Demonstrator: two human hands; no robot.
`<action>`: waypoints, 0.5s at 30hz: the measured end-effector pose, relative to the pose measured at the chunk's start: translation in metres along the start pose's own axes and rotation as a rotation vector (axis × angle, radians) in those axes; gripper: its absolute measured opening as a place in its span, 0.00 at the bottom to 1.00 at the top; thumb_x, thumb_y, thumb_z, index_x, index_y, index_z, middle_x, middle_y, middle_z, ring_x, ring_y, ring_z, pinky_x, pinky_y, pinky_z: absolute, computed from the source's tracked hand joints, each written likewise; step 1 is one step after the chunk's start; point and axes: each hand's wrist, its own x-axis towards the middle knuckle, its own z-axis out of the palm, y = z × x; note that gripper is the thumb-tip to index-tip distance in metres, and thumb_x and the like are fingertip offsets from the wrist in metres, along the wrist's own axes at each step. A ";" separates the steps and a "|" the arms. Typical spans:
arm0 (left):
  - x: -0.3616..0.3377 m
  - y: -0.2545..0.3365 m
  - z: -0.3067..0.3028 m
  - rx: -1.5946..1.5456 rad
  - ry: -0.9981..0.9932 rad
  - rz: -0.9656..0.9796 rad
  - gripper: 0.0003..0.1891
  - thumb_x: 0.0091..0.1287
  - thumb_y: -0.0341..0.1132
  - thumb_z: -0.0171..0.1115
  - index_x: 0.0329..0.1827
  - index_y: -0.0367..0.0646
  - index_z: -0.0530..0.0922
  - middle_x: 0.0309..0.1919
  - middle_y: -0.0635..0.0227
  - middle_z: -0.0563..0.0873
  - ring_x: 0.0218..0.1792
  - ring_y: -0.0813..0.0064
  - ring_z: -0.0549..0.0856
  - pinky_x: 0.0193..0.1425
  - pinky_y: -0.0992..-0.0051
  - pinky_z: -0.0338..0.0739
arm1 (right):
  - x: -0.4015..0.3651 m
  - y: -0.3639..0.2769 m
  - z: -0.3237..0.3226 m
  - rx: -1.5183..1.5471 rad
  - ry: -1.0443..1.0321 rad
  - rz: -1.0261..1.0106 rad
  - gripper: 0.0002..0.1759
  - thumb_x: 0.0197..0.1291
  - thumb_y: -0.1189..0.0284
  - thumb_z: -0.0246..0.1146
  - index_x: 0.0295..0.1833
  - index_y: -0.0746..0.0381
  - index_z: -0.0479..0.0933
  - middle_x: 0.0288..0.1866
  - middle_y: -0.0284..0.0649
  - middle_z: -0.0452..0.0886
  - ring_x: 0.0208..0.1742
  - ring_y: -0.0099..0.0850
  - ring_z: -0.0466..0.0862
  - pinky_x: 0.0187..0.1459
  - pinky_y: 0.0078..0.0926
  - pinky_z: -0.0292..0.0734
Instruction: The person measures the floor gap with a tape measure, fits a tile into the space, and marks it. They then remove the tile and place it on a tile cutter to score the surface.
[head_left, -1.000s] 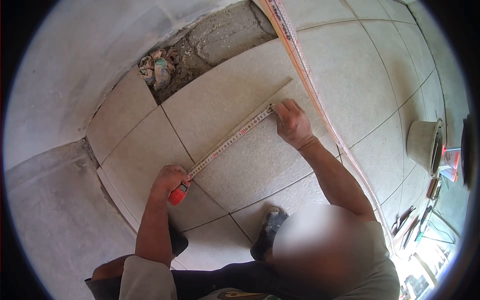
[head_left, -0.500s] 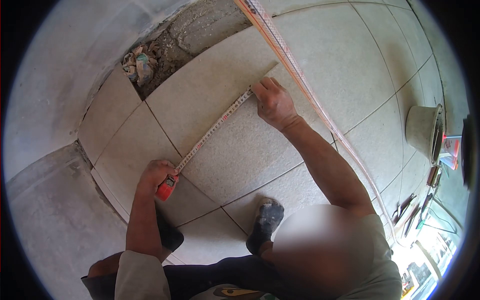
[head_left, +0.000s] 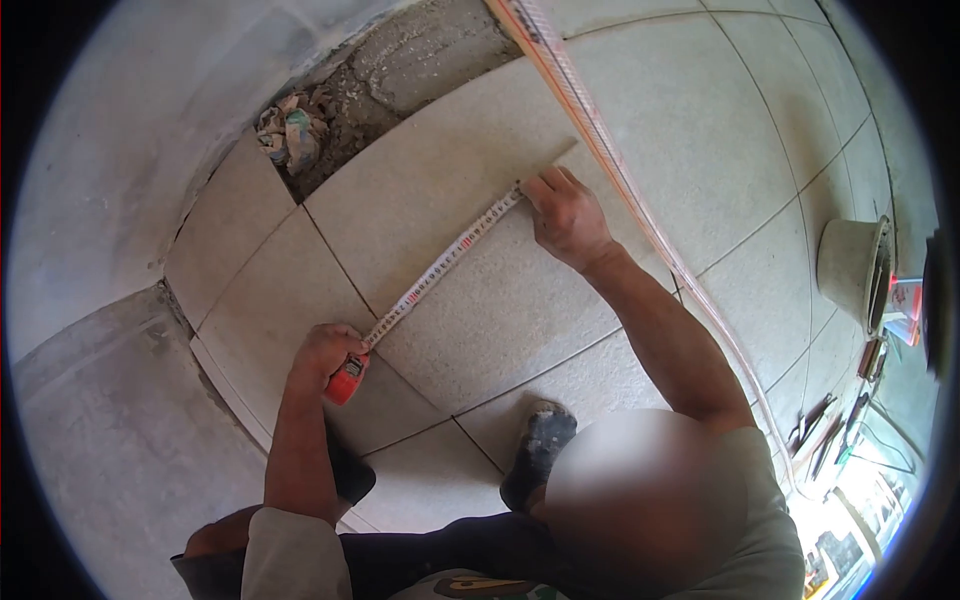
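Note:
My left hand (head_left: 328, 352) is closed around the red case of a tape measure (head_left: 347, 382). From it the pale, marked blade (head_left: 440, 265) runs out straight, up and to the right across the floor tiles. At the far end of the blade, my right hand (head_left: 568, 220) pinches it, with the tip hidden under the fingers. Beneath the blade lies a large beige tile (head_left: 490, 315) with a speckled surface. Dark joints separate it from its neighbours on the left and near sides.
Beyond the tiles is a rough, untiled strip (head_left: 420, 60) with crumpled paper (head_left: 293, 133) in it. A long orange-and-white hose-like strip (head_left: 625, 195) crosses on the right. Farther right stand a bucket (head_left: 848, 258) and several tools (head_left: 825, 425). My dark-covered foot (head_left: 537, 450) rests on the tiles.
The whole view has shifted slightly, so the floor, hands and tape measure appear a little farther right and lower. Both hands keep their hold on the stretched tape measure.

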 end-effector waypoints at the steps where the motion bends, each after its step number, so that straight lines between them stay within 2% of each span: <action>1: -0.001 0.000 0.000 0.067 0.013 -0.008 0.07 0.50 0.27 0.65 0.29 0.32 0.79 0.22 0.57 0.84 0.22 0.68 0.84 0.27 0.71 0.78 | -0.003 -0.002 0.000 0.014 0.009 0.017 0.08 0.44 0.82 0.59 0.33 0.63 0.71 0.32 0.43 0.70 0.37 0.40 0.77 0.37 0.33 0.78; 5: -0.001 -0.002 0.002 0.045 -0.006 0.004 0.06 0.50 0.29 0.66 0.26 0.35 0.81 0.22 0.61 0.84 0.20 0.73 0.81 0.26 0.73 0.75 | -0.008 -0.001 -0.001 -0.009 -0.010 0.035 0.09 0.43 0.83 0.59 0.33 0.64 0.71 0.31 0.43 0.70 0.36 0.40 0.77 0.37 0.33 0.78; 7: 0.004 -0.007 -0.002 -0.005 -0.030 0.002 0.06 0.50 0.29 0.67 0.26 0.35 0.81 0.22 0.62 0.84 0.20 0.74 0.81 0.25 0.73 0.75 | -0.005 -0.004 -0.006 0.023 -0.038 0.042 0.12 0.43 0.87 0.59 0.36 0.65 0.74 0.32 0.44 0.72 0.36 0.42 0.78 0.36 0.34 0.78; 10: -0.001 0.001 0.001 0.049 0.027 -0.023 0.07 0.50 0.27 0.66 0.29 0.32 0.80 0.22 0.56 0.84 0.20 0.69 0.83 0.26 0.72 0.77 | -0.010 -0.007 -0.005 0.010 -0.003 0.045 0.12 0.43 0.88 0.58 0.36 0.65 0.74 0.32 0.44 0.72 0.36 0.43 0.78 0.36 0.35 0.77; 13: 0.000 -0.001 0.000 0.030 0.007 0.000 0.07 0.50 0.27 0.66 0.29 0.32 0.80 0.22 0.56 0.84 0.20 0.69 0.83 0.26 0.72 0.77 | -0.006 -0.005 0.005 -0.018 0.056 0.023 0.08 0.43 0.83 0.59 0.33 0.64 0.72 0.30 0.43 0.69 0.34 0.40 0.76 0.36 0.35 0.77; 15: 0.003 -0.008 0.001 0.014 -0.016 0.008 0.07 0.50 0.27 0.66 0.29 0.32 0.80 0.22 0.56 0.84 0.21 0.69 0.83 0.26 0.72 0.77 | -0.002 -0.002 0.002 -0.013 0.017 0.009 0.08 0.44 0.83 0.58 0.33 0.64 0.72 0.30 0.43 0.70 0.35 0.40 0.76 0.36 0.36 0.77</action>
